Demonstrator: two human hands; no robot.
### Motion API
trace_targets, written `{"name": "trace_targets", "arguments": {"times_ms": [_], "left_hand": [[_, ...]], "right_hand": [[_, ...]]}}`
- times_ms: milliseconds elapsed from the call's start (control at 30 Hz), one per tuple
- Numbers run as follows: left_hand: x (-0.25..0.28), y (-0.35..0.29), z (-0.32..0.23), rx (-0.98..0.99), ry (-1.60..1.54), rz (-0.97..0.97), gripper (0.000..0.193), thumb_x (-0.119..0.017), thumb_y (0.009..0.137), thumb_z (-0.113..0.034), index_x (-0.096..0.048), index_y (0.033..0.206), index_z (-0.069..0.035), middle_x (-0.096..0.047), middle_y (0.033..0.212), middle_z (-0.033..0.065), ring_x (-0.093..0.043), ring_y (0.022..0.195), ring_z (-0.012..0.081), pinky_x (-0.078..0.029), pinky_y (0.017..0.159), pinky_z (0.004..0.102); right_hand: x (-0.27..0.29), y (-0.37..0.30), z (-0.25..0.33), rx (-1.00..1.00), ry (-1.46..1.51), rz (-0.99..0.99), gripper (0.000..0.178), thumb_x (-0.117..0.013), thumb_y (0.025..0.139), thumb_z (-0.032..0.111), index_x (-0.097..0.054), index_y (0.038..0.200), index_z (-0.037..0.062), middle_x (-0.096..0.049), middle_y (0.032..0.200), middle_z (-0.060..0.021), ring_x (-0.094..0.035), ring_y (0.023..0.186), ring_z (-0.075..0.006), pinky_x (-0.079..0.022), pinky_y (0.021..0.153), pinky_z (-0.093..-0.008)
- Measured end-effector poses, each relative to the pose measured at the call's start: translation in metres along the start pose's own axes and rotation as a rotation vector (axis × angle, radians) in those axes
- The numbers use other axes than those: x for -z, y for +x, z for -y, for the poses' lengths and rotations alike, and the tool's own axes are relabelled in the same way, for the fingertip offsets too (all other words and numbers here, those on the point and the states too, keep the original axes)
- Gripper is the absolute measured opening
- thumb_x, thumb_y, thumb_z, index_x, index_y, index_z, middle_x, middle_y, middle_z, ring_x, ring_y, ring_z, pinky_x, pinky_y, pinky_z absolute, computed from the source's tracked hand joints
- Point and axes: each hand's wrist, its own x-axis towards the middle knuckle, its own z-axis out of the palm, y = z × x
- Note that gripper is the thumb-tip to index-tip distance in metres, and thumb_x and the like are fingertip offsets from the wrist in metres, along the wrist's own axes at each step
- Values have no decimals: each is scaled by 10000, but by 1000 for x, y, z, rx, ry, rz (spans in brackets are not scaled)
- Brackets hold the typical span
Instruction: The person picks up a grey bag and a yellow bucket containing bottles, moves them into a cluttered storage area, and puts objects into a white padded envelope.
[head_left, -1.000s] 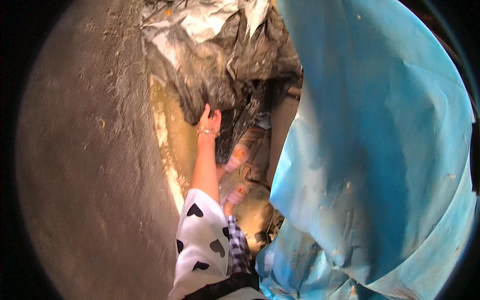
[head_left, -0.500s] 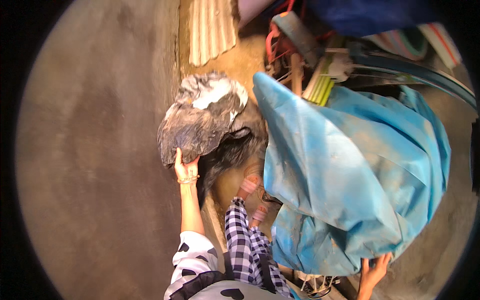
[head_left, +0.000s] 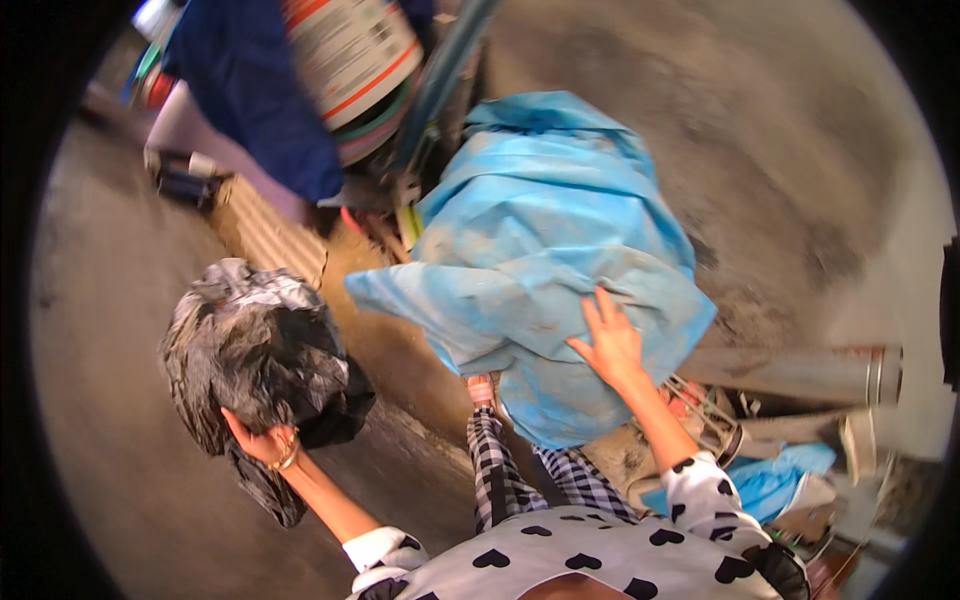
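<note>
At the left, a crumpled dark plastic sheet (head_left: 262,350) hangs in a bundle, black with dusty grey patches. My left hand (head_left: 262,440) is closed on its near edge, and some of its fingers are hidden in the folds. In the middle, a large blue tarpaulin (head_left: 540,230), stained with brown dust, is draped in a heap; what it covers is hidden. Against its near right side lies my right hand (head_left: 612,345), palm down with the fingers spread. A pointed corner of the tarpaulin juts out toward the dark sheet.
Beyond the tarpaulin stand a white bucket (head_left: 355,60) with a red band and a dark blue cloth (head_left: 255,100). A corrugated sheet (head_left: 270,225) lies at the far left. To the right are a grey pipe (head_left: 800,372) and a smaller blue sheet (head_left: 780,480). My foot (head_left: 482,390) is beside the tarpaulin.
The view has turned to the right. My left hand has carried the dark sheet out to the left. My right hand has moved from the tarpaulin's near edge onto its surface, fingers now spread.
</note>
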Motion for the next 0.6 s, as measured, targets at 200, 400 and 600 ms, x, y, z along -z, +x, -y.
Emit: {"name": "trace_targets", "arguments": {"times_ms": [200, 400, 600], "left_hand": [[-132, -87, 5, 593, -343, 801, 530, -464, 839, -267, -361, 1251, 49, -377, 1298, 170, -385, 1176, 317, -289, 997, 453], [-226, -177, 77, 769, -102, 920, 539, -499, 823, -274, -366, 1251, 24, -370, 1298, 177, -383, 1177, 306, -299, 984, 423], [-327, -263, 164, 500, 361, 1349, 551, -533, 806, -282, -370, 1252, 0, -363, 1298, 185, -382, 1179, 295, -310, 972, 392]], "right_hand": [[13, -29, -5, -20, 120, -57, 624, -689, 665, 305, -455, 1185, 52, -342, 1306, -157, -490, 1007, -354, -465, 768, -411], [33, -87, -18, 98, 462, -165, 573, -667, 710, 242, -440, 1190, 28, -329, 1311, -172, -477, 1012, -366, -428, 835, -421], [155, -126, -60, -134, 1015, -634, 687, -707, 694, 233, -377, 1261, 30, -365, 1297, -179, -452, 1103, -355, -389, 904, -392]]}}
